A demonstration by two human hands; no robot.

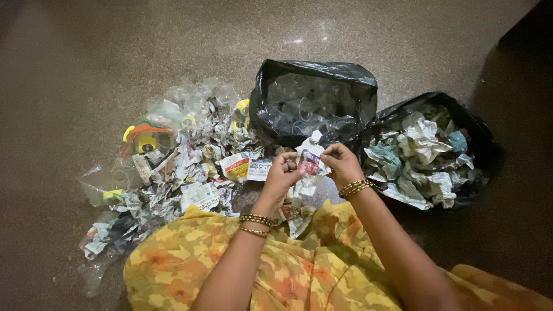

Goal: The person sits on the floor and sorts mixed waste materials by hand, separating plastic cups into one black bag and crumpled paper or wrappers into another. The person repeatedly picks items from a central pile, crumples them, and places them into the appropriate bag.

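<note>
Both hands hold one crumpled piece of newspaper (pixel 311 161) over my lap. My left hand (pixel 282 174) pinches its left side and my right hand (pixel 340 163) grips its right side. Gold bangles sit on both wrists. A heap of crumpled newspaper and clear plastic pieces (pixel 184 167) lies on the floor to the left. Straight ahead stands a black bag with clear plastic cups (pixel 314 101). To the right a second black bag (pixel 481 138) holds crumpled paper (pixel 420 155).
Speckled brown floor (pixel 115 52) surrounds everything. A yellow and orange plastic toy-like item (pixel 147 137) lies in the heap at the left. My yellow flowered clothing (pixel 190 259) covers the lap at the bottom.
</note>
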